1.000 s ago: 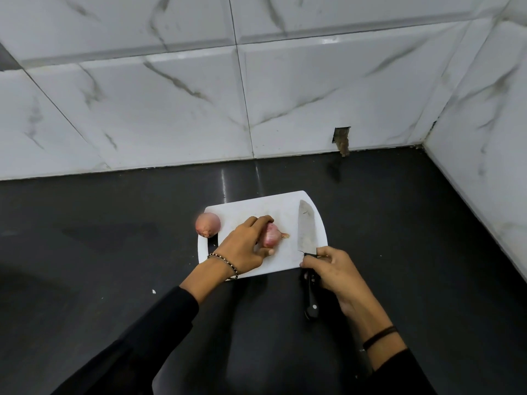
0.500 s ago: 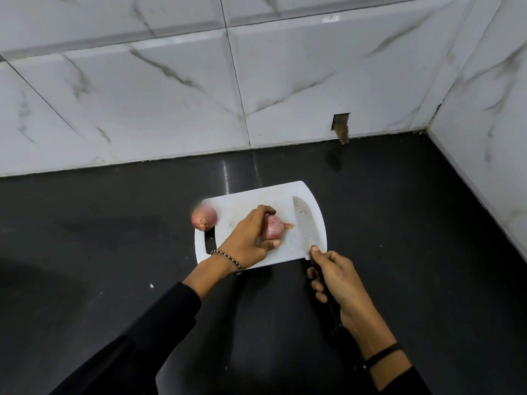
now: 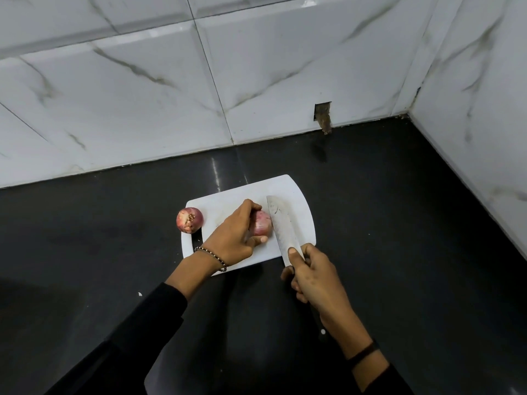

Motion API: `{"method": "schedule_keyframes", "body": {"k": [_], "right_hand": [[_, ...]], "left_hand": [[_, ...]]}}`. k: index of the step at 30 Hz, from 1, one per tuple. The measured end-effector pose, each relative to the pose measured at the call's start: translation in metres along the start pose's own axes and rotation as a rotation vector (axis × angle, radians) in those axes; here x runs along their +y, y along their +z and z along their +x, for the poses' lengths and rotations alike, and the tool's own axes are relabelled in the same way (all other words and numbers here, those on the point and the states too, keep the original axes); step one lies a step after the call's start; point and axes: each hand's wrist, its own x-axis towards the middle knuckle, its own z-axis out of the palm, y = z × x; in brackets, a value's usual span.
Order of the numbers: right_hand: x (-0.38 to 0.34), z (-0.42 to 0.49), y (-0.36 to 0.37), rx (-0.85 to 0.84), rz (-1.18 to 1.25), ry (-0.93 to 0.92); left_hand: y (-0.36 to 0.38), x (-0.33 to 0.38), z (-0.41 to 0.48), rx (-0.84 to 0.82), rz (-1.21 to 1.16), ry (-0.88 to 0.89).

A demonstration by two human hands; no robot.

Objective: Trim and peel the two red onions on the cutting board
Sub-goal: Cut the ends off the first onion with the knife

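Note:
A white cutting board [image 3: 296, 203] lies on the black counter. My left hand [image 3: 232, 238] grips a red onion [image 3: 262, 223] at the board's middle, fingers curled over its top and thumb under it. A second red onion [image 3: 189, 220] sits at the board's left edge, root end facing me. My right hand [image 3: 313, 277] grips the knife handle, thumb on the blade's heel. The knife [image 3: 282, 226] blade stands on edge right against the held onion's right end, which it hides.
The black counter [image 3: 399, 223] spreads all around the board. Marble-tiled walls [image 3: 171, 95] close the back and right sides, meeting in a corner at the far right. A small notch [image 3: 323, 116] sits in the back wall's base.
My right hand took the knife off the board by its handle, turned the blade on edge and brought it left against the held onion. My left hand kept hold of the onion.

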Motion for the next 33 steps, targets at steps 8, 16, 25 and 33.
{"method": "schedule_keyframes", "body": {"k": [8, 16, 25, 33], "right_hand": [[-0.001, -0.004, -0.008, 0.096, -0.274, -0.131], [-0.006, -0.004, 0.000, 0.076, -0.335, -0.217], [-0.009, -0.002, 0.006, -0.010, -0.398, -0.222], [-0.011, 0.003, 0.009, -0.030, -0.442, -0.236]], "left_hand": [[-0.002, -0.003, -0.008, 0.049, 0.201, -0.027], [-0.011, -0.001, -0.007, 0.023, 0.209, -0.046], [-0.013, 0.009, -0.006, -0.034, 0.294, -0.088], [-0.017, 0.007, -0.004, -0.037, 0.258, -0.085]]}}
